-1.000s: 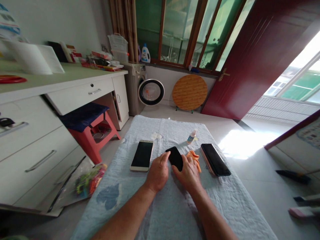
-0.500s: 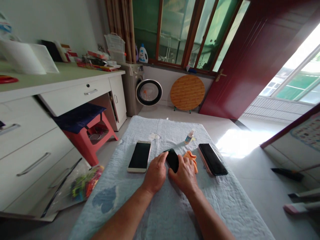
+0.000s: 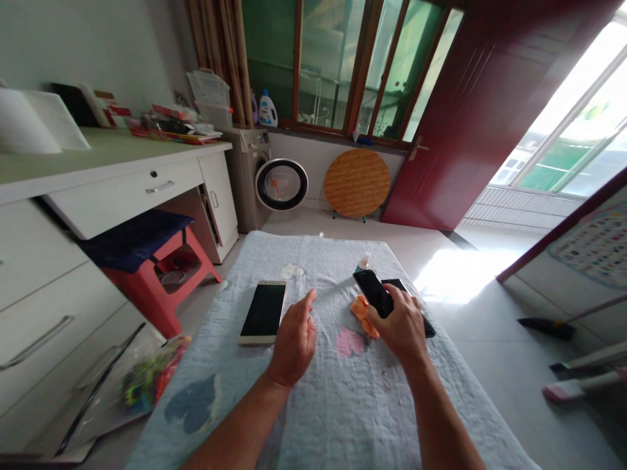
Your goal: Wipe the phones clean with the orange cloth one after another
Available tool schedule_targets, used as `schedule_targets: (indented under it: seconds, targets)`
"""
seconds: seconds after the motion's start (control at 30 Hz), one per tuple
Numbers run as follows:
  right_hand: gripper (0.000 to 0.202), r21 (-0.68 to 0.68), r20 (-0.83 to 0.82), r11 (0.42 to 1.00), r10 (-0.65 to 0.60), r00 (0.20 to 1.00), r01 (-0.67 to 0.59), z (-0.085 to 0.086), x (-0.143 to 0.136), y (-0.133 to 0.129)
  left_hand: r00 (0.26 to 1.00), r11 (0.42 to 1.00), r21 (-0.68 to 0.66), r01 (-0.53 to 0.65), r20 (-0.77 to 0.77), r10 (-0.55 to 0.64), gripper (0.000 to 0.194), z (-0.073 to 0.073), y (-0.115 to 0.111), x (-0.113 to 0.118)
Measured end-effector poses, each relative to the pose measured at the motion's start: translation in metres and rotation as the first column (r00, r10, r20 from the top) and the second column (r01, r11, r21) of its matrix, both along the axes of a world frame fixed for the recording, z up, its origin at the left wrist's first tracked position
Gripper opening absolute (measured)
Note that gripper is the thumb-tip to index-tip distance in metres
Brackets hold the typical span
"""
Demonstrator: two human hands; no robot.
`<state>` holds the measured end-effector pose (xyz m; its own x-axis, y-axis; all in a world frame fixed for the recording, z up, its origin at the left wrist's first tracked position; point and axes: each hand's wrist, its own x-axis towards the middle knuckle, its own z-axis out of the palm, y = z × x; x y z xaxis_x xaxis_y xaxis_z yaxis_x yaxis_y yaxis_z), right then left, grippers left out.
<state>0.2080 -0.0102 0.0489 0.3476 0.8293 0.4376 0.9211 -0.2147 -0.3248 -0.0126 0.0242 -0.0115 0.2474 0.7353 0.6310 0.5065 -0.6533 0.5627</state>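
My right hand [image 3: 404,326] grips a black phone [image 3: 373,292], lifted over the right side of the cloth-covered table [image 3: 343,405]. Beneath that hand, and partly hidden by it, lies another dark phone [image 3: 430,326]. My left hand [image 3: 295,339] holds nothing, its fingers stretched out, just right of a white-and-gold phone with a dark screen [image 3: 264,312]. An orange cloth [image 3: 363,316] lies crumpled left of my right hand. Behind the held phone stands a small spray bottle [image 3: 364,261], its lower part hidden.
A red stool [image 3: 161,274] with a dark blue top stands left of the table, near a clear bag of colourful things [image 3: 147,382]. White drawers [image 3: 39,320] line the left side. Beyond the table are a washing machine [image 3: 247,176] with its door open and a round wooden board [image 3: 357,183].
The black phone has moved right and up in my right hand, away from the table's middle. My left hand has let go of it, and a pink patch on the tablecloth now shows.
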Motion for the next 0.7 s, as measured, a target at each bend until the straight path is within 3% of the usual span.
schedule_targets:
  seconds: [0.13,0.23,0.7]
  targets:
    - [0.055,-0.028,-0.014,0.981,-0.192,0.981,0.191,-0.002,0.038,0.003,1.000,1.000,0.005,0.004,-0.003,-0.004,0.055,-0.001,0.000,0.001]
    - [0.057,-0.082,-0.002,0.961,-0.267,0.964,0.266,-0.005,0.055,0.002,1.000,1.000,0.010,0.009,-0.011,-0.009,0.057,-0.001,0.000,0.000]
    - [0.066,-0.287,0.078,0.915,-0.272,0.959,0.283,-0.010,0.064,-0.002,1.000,1.000,0.007,0.009,-0.009,-0.009,0.061,0.000,0.001,-0.001]
